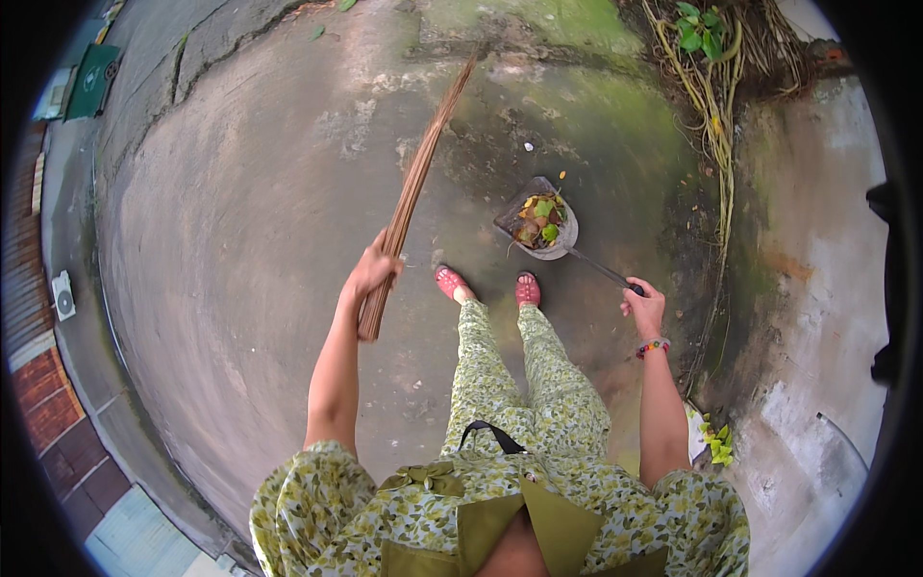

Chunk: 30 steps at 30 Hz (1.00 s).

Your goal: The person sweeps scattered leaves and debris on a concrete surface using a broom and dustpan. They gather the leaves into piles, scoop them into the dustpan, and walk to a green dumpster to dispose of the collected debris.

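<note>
My left hand (pixel 371 271) grips a brown stick broom (pixel 415 183) near its lower end; the bristles slant up and to the right, off the ground. My right hand (pixel 645 306) holds the dark handle of a long-handled metal dustpan (pixel 567 236). The pan sits on the concrete just ahead of my feet and holds green, yellow and brown leaves (pixel 539 219). My feet wear red sandals (pixel 450 283).
Mossy, stained concrete ground (pixel 250 240) spreads to the left. A weathered wall (pixel 817 288) rises at the right, with hanging roots and a green plant (pixel 707 58) above it. A small leafy plant (pixel 716 442) grows low by the wall. A green bin (pixel 93 79) stands far left.
</note>
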{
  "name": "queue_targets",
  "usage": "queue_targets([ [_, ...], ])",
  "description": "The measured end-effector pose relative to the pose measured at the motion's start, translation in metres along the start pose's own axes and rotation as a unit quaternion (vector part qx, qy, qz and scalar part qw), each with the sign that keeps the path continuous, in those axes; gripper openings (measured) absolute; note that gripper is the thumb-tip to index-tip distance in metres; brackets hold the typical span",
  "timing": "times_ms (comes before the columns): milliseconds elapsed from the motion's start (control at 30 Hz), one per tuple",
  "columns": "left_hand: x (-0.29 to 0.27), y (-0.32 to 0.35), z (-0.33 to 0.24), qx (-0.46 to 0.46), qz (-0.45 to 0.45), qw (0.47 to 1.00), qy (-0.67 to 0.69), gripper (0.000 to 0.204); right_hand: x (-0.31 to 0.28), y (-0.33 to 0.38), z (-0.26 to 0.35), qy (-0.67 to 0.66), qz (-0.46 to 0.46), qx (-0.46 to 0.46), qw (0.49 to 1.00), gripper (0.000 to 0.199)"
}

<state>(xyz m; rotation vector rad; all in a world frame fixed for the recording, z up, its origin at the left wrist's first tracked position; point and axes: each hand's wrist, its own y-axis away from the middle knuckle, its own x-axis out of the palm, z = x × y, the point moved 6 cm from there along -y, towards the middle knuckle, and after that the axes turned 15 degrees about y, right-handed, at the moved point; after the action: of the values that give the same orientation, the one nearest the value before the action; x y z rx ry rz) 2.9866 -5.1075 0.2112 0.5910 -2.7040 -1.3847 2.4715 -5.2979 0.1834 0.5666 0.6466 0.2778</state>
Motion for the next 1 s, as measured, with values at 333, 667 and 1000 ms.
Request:
queue_targets([
  [333,0.209,-0.066,0.074,0.003,0.066,0.925,-0.373,0.093,-0.060,0.008,-0.057,-0.054,-0.079,0.038,0.995,0.023],
  [667,0.200,0.046,0.012,-0.086,0.181,0.959,-0.200,0.089,-0.099,0.000,-0.081,0.014,-0.071,0.019,0.997,0.023],
  [1000,0.313,-0.007,0.112,0.065,0.093,0.968,-0.224,0.090,-0.103,0.009,-0.088,0.018,-0.053,0.020,0.998,0.023],
])
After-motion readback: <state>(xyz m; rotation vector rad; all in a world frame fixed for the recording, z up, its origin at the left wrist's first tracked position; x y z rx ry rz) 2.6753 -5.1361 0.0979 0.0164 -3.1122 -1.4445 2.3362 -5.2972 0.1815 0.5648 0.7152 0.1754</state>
